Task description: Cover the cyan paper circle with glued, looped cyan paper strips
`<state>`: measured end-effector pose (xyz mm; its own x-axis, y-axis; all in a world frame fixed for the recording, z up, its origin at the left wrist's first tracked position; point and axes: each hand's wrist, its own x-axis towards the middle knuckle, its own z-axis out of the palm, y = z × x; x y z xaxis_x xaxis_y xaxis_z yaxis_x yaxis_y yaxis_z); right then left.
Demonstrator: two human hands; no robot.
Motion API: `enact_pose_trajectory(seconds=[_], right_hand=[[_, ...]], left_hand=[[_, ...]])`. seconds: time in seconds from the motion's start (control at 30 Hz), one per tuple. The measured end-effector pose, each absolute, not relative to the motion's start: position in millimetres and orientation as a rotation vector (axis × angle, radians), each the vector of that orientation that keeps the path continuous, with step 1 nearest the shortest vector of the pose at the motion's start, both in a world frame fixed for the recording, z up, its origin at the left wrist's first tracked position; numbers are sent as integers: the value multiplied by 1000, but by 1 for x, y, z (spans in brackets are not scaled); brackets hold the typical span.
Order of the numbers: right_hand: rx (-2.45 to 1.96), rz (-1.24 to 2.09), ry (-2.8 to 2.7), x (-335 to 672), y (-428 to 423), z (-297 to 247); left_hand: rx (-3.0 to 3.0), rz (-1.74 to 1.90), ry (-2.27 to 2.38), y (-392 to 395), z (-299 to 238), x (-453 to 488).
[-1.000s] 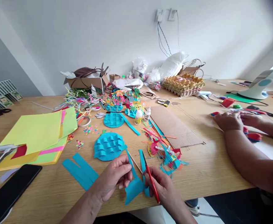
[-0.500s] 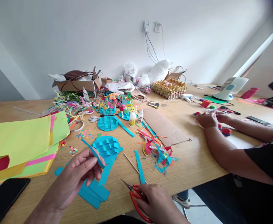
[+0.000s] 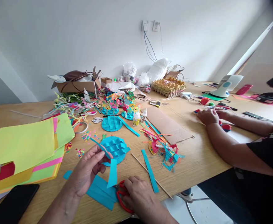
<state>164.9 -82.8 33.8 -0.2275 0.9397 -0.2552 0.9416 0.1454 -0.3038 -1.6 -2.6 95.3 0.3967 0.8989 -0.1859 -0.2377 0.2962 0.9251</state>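
Observation:
My left hand pinches a narrow blue paper strip between thumb and fingers, above a round blue woven piece. Just under the fingers, another length of blue strip slants down; whether it belongs to the same strip I cannot tell. My right hand is wrapped round red-handled scissors, whose blades are mostly hidden near the lower end of that length. Flat blue strips lie beneath, between my hands. One more loose blue strip crosses a thin wooden stick on the right.
Coloured paper sheets and a black phone lie at left. Glue bottles, cardboard and paper scraps are ahead. At right, a co-worker's hands rest on red and blue pieces. Egg trays stand behind.
My right hand has moved left with the scissors, toward the blue strip below my left hand. My left hand still holds its strip. The view has shifted slightly.

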Motion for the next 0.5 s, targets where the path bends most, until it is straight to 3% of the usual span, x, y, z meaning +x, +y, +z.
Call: enact_pose_trajectory(seconds=[0.17, 0.4, 0.5], right_hand=[[2129, -756, 2365, 175, -82, 45], [2663, -1255, 2435, 179, -86, 61], [2760, -1192, 2445, 187, -82, 59]], left_hand=[[951, 854, 829, 5, 89, 3], [908, 859, 797, 2, 85, 30], [909, 843, 761, -2, 84, 48]])
